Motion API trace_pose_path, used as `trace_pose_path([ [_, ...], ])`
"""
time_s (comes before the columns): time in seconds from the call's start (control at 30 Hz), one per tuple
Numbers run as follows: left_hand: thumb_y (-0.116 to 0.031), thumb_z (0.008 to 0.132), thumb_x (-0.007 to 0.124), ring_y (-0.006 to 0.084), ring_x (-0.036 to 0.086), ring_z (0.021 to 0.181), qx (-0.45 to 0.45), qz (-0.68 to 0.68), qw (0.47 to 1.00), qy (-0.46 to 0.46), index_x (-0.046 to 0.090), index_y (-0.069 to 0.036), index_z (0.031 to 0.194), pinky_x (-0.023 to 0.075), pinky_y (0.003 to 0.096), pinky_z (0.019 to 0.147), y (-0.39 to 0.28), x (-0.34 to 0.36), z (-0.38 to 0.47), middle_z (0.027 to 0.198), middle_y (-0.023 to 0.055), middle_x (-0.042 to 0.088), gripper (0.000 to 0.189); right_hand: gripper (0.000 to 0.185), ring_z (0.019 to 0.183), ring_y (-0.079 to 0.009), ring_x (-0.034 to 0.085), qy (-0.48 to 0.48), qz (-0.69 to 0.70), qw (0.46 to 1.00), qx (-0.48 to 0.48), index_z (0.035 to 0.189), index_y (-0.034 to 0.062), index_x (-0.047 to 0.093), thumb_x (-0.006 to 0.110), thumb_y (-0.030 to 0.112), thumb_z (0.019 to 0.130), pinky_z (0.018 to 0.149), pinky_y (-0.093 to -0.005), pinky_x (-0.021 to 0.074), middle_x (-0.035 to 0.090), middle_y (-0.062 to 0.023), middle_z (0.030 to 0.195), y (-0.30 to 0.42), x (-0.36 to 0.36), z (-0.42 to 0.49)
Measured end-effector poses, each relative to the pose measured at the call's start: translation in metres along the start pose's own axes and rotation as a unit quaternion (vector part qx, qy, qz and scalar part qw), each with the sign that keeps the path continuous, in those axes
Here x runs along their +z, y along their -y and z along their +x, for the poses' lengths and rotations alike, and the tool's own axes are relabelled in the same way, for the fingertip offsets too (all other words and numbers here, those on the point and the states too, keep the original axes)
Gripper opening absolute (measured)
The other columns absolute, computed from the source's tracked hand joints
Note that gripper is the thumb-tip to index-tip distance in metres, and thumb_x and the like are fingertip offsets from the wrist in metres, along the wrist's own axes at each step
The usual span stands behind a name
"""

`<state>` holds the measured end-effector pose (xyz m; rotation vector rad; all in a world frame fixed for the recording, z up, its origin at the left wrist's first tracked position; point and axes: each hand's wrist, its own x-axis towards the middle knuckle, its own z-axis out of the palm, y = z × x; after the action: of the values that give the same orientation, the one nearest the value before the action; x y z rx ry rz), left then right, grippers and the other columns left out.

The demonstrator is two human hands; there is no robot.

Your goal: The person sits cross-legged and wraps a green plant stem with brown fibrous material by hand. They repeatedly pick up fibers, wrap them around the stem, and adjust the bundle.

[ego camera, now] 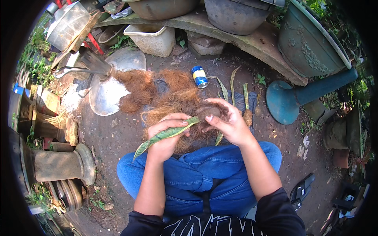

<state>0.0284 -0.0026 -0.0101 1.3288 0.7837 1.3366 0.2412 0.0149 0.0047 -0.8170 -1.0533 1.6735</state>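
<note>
My left hand (pixel 168 132) grips a variegated snake plant leaf (pixel 165 134) near its base, and the tip slants down over my wrist. The leaf's base end meets a dark clump of soil and fibre (pixel 211 112), cupped in my right hand (pixel 231 122). Soil coats those fingers. Beneath both hands lies a loose heap of brown coconut fibre (pixel 177 85), with another tuft (pixel 137 88) to its left. Right of my right hand lies a leaf with a fibre-wrapped base (pixel 247 117). More long leaves (pixel 232 85) lie beyond, partly on dark plastic (pixel 252 101).
A blue and yellow can (pixel 199 76) lies beyond the fibre. Shiny metal discs (pixel 106 97) lie at left. A stone bench (pixel 257 50) bears large pots (pixel 236 17). A teal pedestal (pixel 283 101) lies at right, a stone pedestal (pixel 59 165) at left, and black sandals (pixel 302 188) nearby.
</note>
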Motion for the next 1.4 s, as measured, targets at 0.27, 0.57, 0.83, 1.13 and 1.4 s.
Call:
trace_pose_path([
  [0.27, 0.014, 0.082, 0.065, 0.0263, 0.068, 0.092, 0.003, 0.038, 0.999, 0.020, 0.070, 0.001, 0.090, 0.0604, 0.0333, 0.072, -0.001, -0.002, 0.000, 0.110, 0.0208, 0.065, 0.016, 0.029, 0.086, -0.0170, 0.068, 0.038, 0.026, 0.999, 0.012, 0.118, -0.0016, 0.058, 0.067, 0.000, 0.090, 0.073, -0.0307, 0.0589, 0.066, -0.0101, 0.100, -0.006, -0.009, -0.002],
  [0.57, 0.014, 0.079, 0.068, 0.0252, 0.068, 0.094, -0.013, 0.004, 1.000, 0.008, 0.072, 0.002, 0.089, 0.0580, 0.0331, 0.079, 0.000, -0.003, -0.001, 0.108, 0.0198, 0.068, 0.017, 0.035, 0.099, -0.0174, 0.066, 0.021, 0.001, 0.997, -0.076, 0.115, -0.0028, 0.060, 0.072, -0.008, 0.082, 0.079, -0.0288, 0.0578, 0.063, -0.0114, 0.114, -0.001, 0.003, -0.004],
  [0.83, 0.011, 0.082, 0.067, 0.0272, 0.069, 0.092, 0.040, 0.092, 0.994, 0.044, 0.071, 0.000, 0.088, 0.0592, 0.0345, 0.074, 0.002, -0.005, 0.001, 0.110, 0.0212, 0.066, 0.013, 0.029, 0.096, -0.0144, 0.064, 0.033, -0.159, 0.983, -0.084, 0.106, -0.0014, 0.068, 0.076, -0.007, 0.078, 0.081, -0.0267, 0.0554, 0.062, -0.0099, 0.117, -0.006, -0.007, -0.003],
  [1.13, 0.015, 0.075, 0.064, 0.0267, 0.069, 0.095, 0.049, 0.055, 0.997, -0.004, 0.071, 0.000, 0.080, 0.0590, 0.0354, 0.078, -0.006, -0.007, -0.001, 0.103, 0.0194, 0.070, 0.017, 0.051, 0.106, -0.0170, 0.064, 0.021, -0.096, 0.990, -0.105, 0.131, -0.0008, 0.052, 0.071, -0.006, 0.084, 0.087, -0.0306, 0.0552, 0.067, -0.0109, 0.113, -0.002, 0.001, -0.001],
  [1.4, 0.014, 0.078, 0.064, 0.0265, 0.070, 0.092, 0.047, 0.045, 0.997, 0.029, 0.071, 0.000, 0.079, 0.0598, 0.0339, 0.074, -0.006, -0.009, -0.001, 0.102, 0.0202, 0.071, 0.016, 0.038, 0.098, -0.0163, 0.067, 0.039, -0.046, 0.998, -0.003, 0.122, -0.0032, 0.058, 0.070, -0.005, 0.085, 0.086, -0.0297, 0.0566, 0.069, -0.0118, 0.109, -0.002, -0.007, -0.005],
])
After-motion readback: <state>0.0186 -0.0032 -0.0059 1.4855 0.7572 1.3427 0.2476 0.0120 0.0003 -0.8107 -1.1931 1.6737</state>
